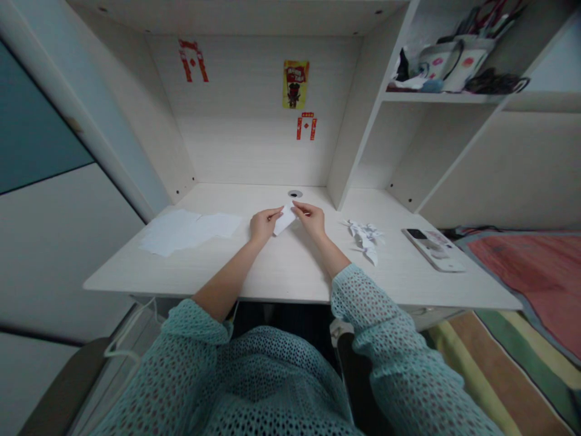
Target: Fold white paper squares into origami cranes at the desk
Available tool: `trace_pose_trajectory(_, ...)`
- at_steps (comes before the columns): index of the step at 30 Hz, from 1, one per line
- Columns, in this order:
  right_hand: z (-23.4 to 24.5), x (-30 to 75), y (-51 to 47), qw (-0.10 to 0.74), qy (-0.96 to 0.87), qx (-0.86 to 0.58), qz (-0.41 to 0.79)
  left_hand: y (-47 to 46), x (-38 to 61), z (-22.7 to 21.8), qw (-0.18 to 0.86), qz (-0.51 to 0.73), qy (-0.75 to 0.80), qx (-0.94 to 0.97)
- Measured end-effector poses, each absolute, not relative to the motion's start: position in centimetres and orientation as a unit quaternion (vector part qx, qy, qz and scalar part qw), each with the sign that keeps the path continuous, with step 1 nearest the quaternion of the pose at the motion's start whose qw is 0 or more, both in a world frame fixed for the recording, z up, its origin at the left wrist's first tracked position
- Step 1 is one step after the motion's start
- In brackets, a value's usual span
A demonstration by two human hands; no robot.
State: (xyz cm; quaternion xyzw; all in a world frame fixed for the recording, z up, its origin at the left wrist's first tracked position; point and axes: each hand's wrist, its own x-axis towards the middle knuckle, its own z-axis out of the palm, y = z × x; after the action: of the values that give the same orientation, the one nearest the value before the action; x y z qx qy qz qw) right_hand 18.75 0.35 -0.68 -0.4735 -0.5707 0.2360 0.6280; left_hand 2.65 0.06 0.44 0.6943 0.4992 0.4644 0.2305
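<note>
A small piece of white paper, which looks folded, is held just above the desk between my two hands. My left hand pinches its left side between thumb and fingertips. At the upper right corner, my right hand grips it the same way. Flat white paper sheets lie spread to the left of my left hand. Right of my right hand sits a small heap of folded white paper pieces; their exact shapes are hard to make out.
A phone in a pale case lies on the white desk at the right. Upright shelf panels rise behind. Cups with pens and scissors stand on the upper right shelf. A striped cloth is beside the desk.
</note>
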Motion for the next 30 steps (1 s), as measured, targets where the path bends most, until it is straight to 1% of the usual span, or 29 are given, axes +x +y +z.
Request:
trace_pose_trajectory(6,-0.9,18.8,0.7,0.653,-0.532,-0.471,0.264,0.3,2.8,0.0,0.23,0.498,0.476,0.687)
trace_pose_trajectory(10,-1.0,18.9,0.7,0.658,-0.515,-0.479,0.269,0.3,2.8,-0.1,0.209,0.509,0.468,0.692)
trace_pose_trajectory(13,-0.9,18.8,0.4,0.655,-0.529,-0.479,0.249,0.1,2.8,0.1,0.195,0.506,0.467,0.698)
trace_pose_trajectory(17,-0.9,18.6,0.1,0.63,-0.567,-0.488,0.209,-0.3,2.8,0.5,0.195,0.502,0.475,0.696)
trace_pose_trajectory(20,-1.0,18.6,0.1,0.619,-0.571,-0.495,0.211,-0.4,2.8,0.6,0.205,0.501,0.477,0.692)
trace_pose_trajectory(23,-1.1,18.4,0.3,0.634,-0.539,-0.493,0.254,-0.3,2.8,0.6,0.218,0.508,0.471,0.688)
trace_pose_trajectory(25,-1.0,18.1,0.3,0.637,-0.513,-0.479,0.318,-0.1,2.8,0.4,0.231,0.517,0.467,0.679)
trace_pose_trajectory(28,-1.1,17.2,0.0,0.606,-0.493,-0.457,0.426,0.0,3.1,0.3,0.253,0.526,0.475,0.659)
trace_pose_trajectory(30,-1.2,16.7,-0.3,0.592,-0.483,-0.461,0.451,0.0,3.2,0.2,0.262,0.532,0.478,0.648)
